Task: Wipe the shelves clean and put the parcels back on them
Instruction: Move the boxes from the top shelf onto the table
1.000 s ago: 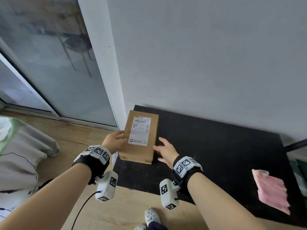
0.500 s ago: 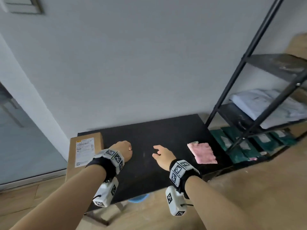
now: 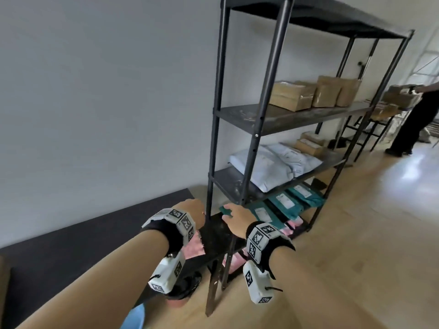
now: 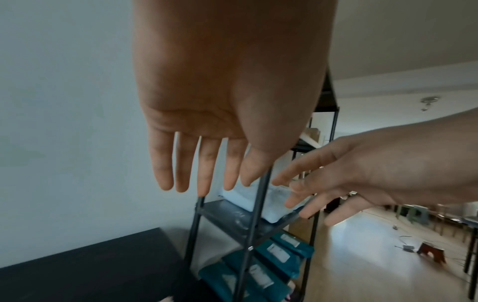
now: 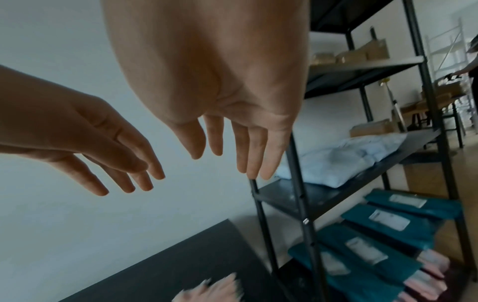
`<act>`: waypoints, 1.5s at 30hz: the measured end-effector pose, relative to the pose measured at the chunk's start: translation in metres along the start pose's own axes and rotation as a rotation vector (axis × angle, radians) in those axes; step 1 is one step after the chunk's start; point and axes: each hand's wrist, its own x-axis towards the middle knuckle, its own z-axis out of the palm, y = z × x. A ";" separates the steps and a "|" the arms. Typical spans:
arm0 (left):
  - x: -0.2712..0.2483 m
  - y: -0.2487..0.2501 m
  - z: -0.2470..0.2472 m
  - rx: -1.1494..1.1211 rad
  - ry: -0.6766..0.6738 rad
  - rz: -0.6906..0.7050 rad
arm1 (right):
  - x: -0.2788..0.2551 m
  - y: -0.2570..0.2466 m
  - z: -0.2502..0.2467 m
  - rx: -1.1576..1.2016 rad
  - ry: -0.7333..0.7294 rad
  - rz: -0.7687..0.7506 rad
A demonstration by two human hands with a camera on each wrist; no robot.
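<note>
A black metal shelf rack stands against the wall. It holds brown cardboard parcels on the upper shelf, white poly-bag parcels below them, and teal parcels at the bottom. A pink cloth lies on the low black table, partly hidden under my left wrist. My left hand hovers near the rack's left post, fingers straight and empty. My right hand reaches in front of the bottom shelf with fingers spread and holds nothing.
Another person stands at the far right beside a table of boxes. A cardboard box edge shows at the far left on the black table. A blue object and a dark round thing sit under the table. Wooden floor extends right.
Both hands let go of the cardboard box on the table's left end and moved right, empty, to the rack. The view swung right from the table to the shelves.
</note>
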 end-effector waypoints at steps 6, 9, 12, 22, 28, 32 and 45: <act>0.046 0.134 -0.033 0.057 0.054 0.124 | -0.002 0.087 -0.111 -0.009 0.088 0.013; 0.071 0.189 -0.052 0.062 0.068 0.153 | 0.007 0.124 -0.157 -0.058 0.149 0.025; 0.106 0.232 -0.067 0.091 0.116 0.189 | 0.024 0.157 -0.197 -0.084 0.181 0.037; 0.237 0.332 -0.163 0.111 0.213 0.133 | 0.127 0.225 -0.341 -0.193 0.272 -0.022; 0.301 0.361 -0.217 0.084 0.274 0.046 | 0.173 0.239 -0.420 -0.101 0.328 -0.064; 0.333 0.373 -0.244 0.098 0.262 -0.035 | 0.211 0.239 -0.469 -0.080 0.335 -0.151; 0.446 0.398 -0.299 -0.411 0.359 -0.395 | 0.383 0.250 -0.582 0.046 0.192 -0.451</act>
